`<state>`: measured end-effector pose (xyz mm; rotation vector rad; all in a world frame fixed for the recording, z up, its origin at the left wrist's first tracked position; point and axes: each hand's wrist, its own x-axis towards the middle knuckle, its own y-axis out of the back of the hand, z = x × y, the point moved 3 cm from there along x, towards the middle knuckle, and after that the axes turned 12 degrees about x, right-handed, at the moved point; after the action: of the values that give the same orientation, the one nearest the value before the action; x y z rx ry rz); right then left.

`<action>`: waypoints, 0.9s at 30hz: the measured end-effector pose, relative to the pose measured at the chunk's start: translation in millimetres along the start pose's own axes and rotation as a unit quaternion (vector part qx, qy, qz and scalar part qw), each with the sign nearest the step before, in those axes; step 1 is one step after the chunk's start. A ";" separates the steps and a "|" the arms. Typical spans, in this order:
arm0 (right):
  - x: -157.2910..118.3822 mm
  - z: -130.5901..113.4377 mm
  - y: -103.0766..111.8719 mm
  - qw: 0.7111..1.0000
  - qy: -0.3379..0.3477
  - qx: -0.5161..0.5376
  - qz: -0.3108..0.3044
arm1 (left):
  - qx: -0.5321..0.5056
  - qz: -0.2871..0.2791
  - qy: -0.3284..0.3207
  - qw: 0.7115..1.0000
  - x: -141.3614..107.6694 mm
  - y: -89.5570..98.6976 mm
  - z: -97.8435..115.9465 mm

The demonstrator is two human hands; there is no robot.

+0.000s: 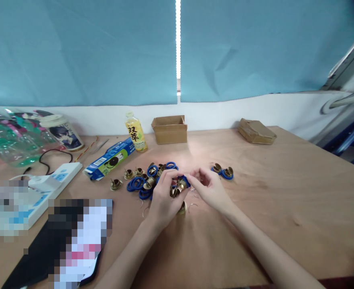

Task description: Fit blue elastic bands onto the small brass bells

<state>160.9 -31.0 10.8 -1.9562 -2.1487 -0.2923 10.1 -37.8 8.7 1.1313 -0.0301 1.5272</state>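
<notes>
Brass-coloured metal fittings and blue rings [136,184] lie in a loose pile on the wooden table [270,200]. My left hand [164,196] holds a brass fitting [181,184] with a blue ring round its end, between thumb and fingers. Close on its right, my right hand [207,185] has thumb and fingertips pinched together near the blue ring; whatever they grip is too small to make out. Thin curved wires [193,207] lie below the hands. Two fittings with blue rings [227,173] sit apart, to the right of the pile.
Behind the pile stand an open cardboard box [171,133] and a yellow bottle [136,133], with a blue-green carton [110,159] beside them. A closed brown box [257,131] lies at the back right. On the left are a power strip [55,180], a cup [63,134] and plastic bottles [17,140].
</notes>
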 end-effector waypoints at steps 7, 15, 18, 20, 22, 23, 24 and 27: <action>-6.8 -7.7 -3.7 0.957 0.180 -0.222 -0.056 | 0.004 -0.037 -0.029 0.999 -10.1 -9.8 -3.0; -6.8 -3.1 2.3 0.934 0.232 -0.271 -0.030 | 0.000 -0.041 -0.005 0.999 -8.0 -10.3 -2.7; -5.3 -2.1 3.7 0.934 0.230 -0.273 -0.020 | -0.068 -0.082 0.023 0.994 -6.2 -11.4 -2.0; -4.4 -2.1 4.3 0.937 0.226 -0.265 -0.018 | -0.136 -0.114 0.064 0.982 -5.8 -11.6 -3.9; -3.7 -1.8 4.5 0.942 0.217 -0.255 -0.024 | -0.202 -0.143 0.132 0.960 -5.4 -10.4 -7.4; -3.4 -1.5 4.4 0.944 0.211 -0.252 -0.030 | -0.229 -0.153 0.163 0.948 -4.9 -9.1 -8.6; -3.1 -1.3 4.4 0.945 0.206 -0.251 -0.034 | -0.250 -0.159 0.185 0.937 -3.9 -7.5 -9.0; -2.6 -1.2 4.4 0.946 0.197 -0.254 -0.041 | -0.277 -0.150 0.206 0.926 1.5 -2.5 -6.7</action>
<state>165.5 -33.4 11.2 -1.8252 -2.0159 -1.2464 8.1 -32.0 4.8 0.3347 -0.0016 1.3313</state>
